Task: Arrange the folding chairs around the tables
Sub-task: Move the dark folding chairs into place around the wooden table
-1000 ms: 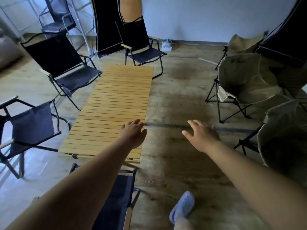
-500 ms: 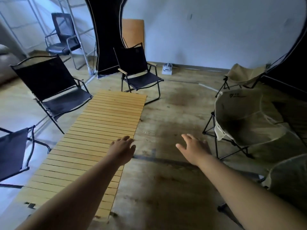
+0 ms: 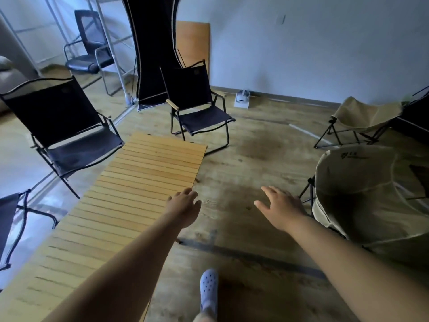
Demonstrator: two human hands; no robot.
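- left hand [image 3: 184,209]: fingers loose, holding nothing, over slatted table [image 3: 130,194] edge
- right hand [image 3: 282,206]: spread, empty
- beige chair [image 3: 371,196] just right of right hand
- black chairs [image 3: 67,129] beyond left hand

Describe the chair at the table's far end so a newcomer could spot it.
Find the long slatted wooden table. Past its far short end stands a black folding chair. It alone backs onto the tall black panel; the other black chairs flank the table's left side.
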